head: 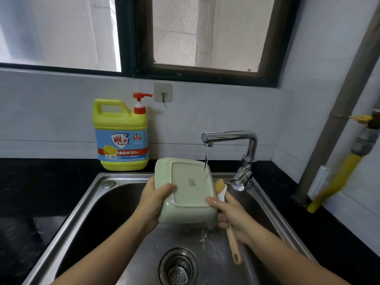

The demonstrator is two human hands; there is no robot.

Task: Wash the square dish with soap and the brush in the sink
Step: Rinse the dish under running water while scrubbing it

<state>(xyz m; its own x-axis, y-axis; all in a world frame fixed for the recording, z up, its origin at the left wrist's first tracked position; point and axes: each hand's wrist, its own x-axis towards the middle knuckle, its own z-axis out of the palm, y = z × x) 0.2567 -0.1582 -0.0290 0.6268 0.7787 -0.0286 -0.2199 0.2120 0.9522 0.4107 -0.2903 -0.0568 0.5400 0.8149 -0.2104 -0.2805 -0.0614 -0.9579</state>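
Above sink: left grip, right grip (plus brush) round dish

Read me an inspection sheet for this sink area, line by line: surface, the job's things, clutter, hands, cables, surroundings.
Surface: steel sink set in a black counter; water from the faucet runs onto the dish.
Job's things: green square dish held tilted over the sink, underside toward the camera; brush at its right edge; yellow soap bottle upright on the counter behind.
Clutter: nothing seen.
Hands: left hand grips the dish's left edge; right hand holds the brush handle, thumb on the dish.
Cables: nothing seen.
Surroundings: window, wall hook, yellow pipe at right.
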